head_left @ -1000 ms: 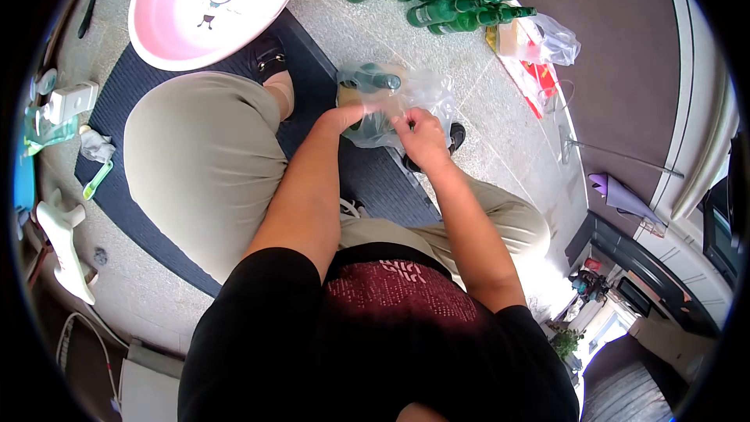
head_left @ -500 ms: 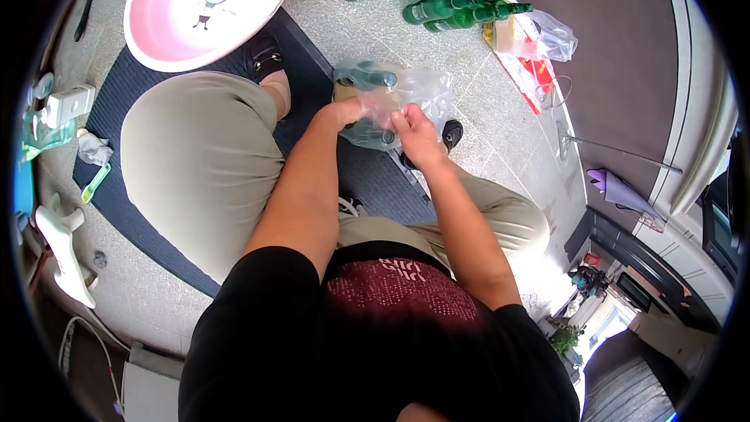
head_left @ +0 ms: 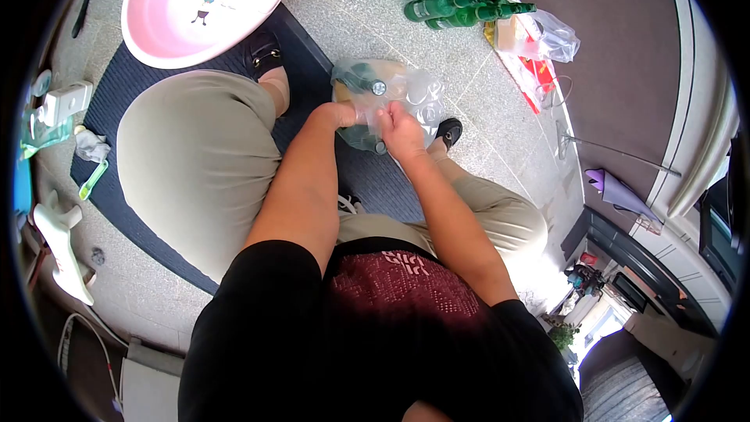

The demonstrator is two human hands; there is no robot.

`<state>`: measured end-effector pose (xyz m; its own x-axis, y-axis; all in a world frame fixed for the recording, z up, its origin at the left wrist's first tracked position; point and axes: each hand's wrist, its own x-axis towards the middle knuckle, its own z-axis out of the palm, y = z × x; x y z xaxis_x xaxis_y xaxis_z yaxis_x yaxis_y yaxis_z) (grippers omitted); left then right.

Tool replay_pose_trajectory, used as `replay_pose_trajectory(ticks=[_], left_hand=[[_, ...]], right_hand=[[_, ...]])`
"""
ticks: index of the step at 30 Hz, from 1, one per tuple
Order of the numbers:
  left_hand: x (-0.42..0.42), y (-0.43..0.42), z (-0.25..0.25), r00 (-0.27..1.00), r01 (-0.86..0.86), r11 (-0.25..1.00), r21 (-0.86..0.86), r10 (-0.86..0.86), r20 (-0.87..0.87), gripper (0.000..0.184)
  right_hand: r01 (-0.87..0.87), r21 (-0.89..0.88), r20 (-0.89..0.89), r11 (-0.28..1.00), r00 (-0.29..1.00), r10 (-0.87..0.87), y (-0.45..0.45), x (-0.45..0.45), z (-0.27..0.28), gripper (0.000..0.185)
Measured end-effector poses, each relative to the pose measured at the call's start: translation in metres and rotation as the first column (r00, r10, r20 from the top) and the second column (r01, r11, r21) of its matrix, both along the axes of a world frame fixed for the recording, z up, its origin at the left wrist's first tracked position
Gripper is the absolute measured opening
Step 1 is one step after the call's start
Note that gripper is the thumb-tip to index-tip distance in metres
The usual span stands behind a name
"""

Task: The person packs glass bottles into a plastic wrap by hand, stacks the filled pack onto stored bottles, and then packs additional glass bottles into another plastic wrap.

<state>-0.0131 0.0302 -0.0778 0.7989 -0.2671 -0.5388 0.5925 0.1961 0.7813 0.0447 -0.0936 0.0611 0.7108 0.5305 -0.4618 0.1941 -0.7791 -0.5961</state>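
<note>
Speckled floor (head_left: 484, 121) surrounds a dark ribbed mat (head_left: 383, 184), with a pink basin (head_left: 168, 19) by its far left part and green bottles (head_left: 449, 6) clustered beyond. Between two black shoes (head_left: 262, 53), over the mat's edge, sits a clear plastic bag (head_left: 414, 82) around what look like dark bottles (head_left: 359, 78). The left hand (head_left: 339, 114) is at the bag's left side; film hides its fingers, so I cannot tell its grip. The right hand (head_left: 401, 131) is narrow, thumb and fingers pinching the film. Good handling probably means steadying the bottles with the left while the right gathers film in a thicker fold, since thin plastic may slip or tear, and guarding the round bottle ends (head_left: 379, 87) from knocking.
</note>
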Motion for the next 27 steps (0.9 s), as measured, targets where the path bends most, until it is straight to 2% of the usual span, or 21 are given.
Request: replay_pose_trajectory(ticks=[1, 2, 6, 7, 8, 10, 11, 12, 14, 16, 18, 19, 20, 21, 22, 23, 25, 26, 27], left_hand=[[0.003, 0.0, 0.003, 1.0, 0.001, 1.0, -0.002, -0.001, 0.003, 0.052], [0.007, 0.001, 0.007, 0.998, 0.047, 0.997, 0.054, -0.049, 0.027, 0.052], [0.014, 0.012, 0.041, 0.978, 0.193, 0.965, 0.179, -0.203, 0.041, 0.052], [0.01, 0.01, 0.034, 0.975, 0.142, 0.972, 0.186, -0.17, 0.143, 0.054], [0.009, 0.007, 0.026, 0.981, 0.118, 0.984, 0.132, -0.136, 0.136, 0.052], [0.008, 0.008, 0.021, 0.985, 0.1, 0.992, 0.079, -0.11, 0.129, 0.051], [0.007, 0.007, 0.013, 0.997, 0.072, 0.996, 0.044, -0.072, 0.002, 0.048], [0.007, 0.006, 0.009, 0.991, 0.041, 0.999, 0.014, -0.039, -0.128, 0.045], [0.012, 0.013, 0.026, 0.982, -0.007, 1.0, -0.015, 0.004, -0.191, 0.04], [0.013, 0.011, 0.025, 0.966, -0.064, 0.997, -0.036, 0.052, -0.255, 0.035], [0.008, -0.002, -0.005, 0.98, -0.158, 0.987, 0.033, 0.161, -0.117, 0.033], [0.008, -0.001, -0.004, 0.977, -0.164, 0.986, 0.038, 0.167, -0.129, 0.033], [0.007, -0.002, -0.001, 0.961, -0.24, 0.97, 0.036, 0.243, -0.13, 0.031], [0.002, -0.002, -0.002, 0.938, -0.317, 0.948, 0.036, 0.319, -0.136, 0.029], [-0.002, -0.006, -0.029, 0.939, -0.328, 0.944, 0.02, 0.328, -0.103, 0.026], [-0.003, -0.002, -0.033, 0.933, -0.338, 0.941, 0.027, 0.338, -0.127, 0.026], [0.001, 0.003, -0.021, 0.856, -0.421, 0.907, 0.022, 0.405, -0.32, 0.023], [0.003, 0.008, -0.01, 0.826, -0.45, 0.891, 0.058, 0.44, -0.352, 0.019], [0.0, 0.008, -0.014, 0.823, -0.45, 0.891, 0.061, 0.44, -0.359, 0.019]], right_hand=[[-0.09, -0.123, 0.212, 0.988, 0.97, 0.115, 0.002, 0.003, 0.004, 0.025], [-0.147, -0.261, 0.401, 0.954, 0.883, 0.245, 0.003, 0.006, 0.009, 0.026], [-0.137, -0.311, 0.407, 0.94, 0.875, 0.263, 0.0, 0.015, 0.033, 0.031], [-0.212, -0.271, 0.267, 0.939, 0.921, 0.285, -0.004, 0.02, 0.041, 0.033], [-0.279, -0.223, 0.114, 0.934, 0.944, 0.309, -0.008, 0.027, 0.048, 0.036], [-0.22, -0.17, 0.094, 0.961, 0.967, 0.238, -0.006, 0.047, 0.062, 0.034], [-0.16, -0.12, 0.057, 0.98, 0.984, 0.168, -0.004, 0.059, 0.07, 0.032], [-0.086, -0.159, 0.096, 0.984, 0.99, 0.102, 0.0, 0.079, 0.073, 0.034], [0.082, -0.016, 0.211, 0.997, 0.975, -0.077, 0.016, 0.121, 0.079, 0.032], [0.116, -0.045, 0.45, 0.992, 0.889, -0.084, 0.037, 0.167, 0.08, 0.041], [0.213, -0.178, 0.473, 0.961, 0.874, -0.106, 0.06, 0.212, 0.071, 0.065], [0.251, -0.309, 0.481, 0.917, 0.873, -0.077, 0.07, 0.232, 0.064, 0.08], [0.253, -0.358, 0.485, 0.899, 0.873, -0.053, 0.077, 0.245, 0.057, 0.081], [0.242, -0.418, 0.493, 0.876, 0.87, -0.005, 0.083, 0.256, 0.048, 0.081], [0.21, -0.4, 0.473, 0.892, 0.881, 0.005, 0.084, 0.269, 0.032, 0.078], [0.18, -0.381, 0.455, 0.907, 0.89, 0.014, 0.082, 0.277, 0.017, 0.075], [0.198, -0.363, 0.427, 0.911, 0.904, -0.027, 0.084, 0.273, 0.01, 0.066], [0.248, -0.309, 0.434, 0.918, 0.896, -0.096, 0.084, 0.264, 0.006, 0.056], [0.245, -0.312, 0.426, 0.918, 0.899, -0.096, 0.077, 0.26, -0.001, 0.056]])
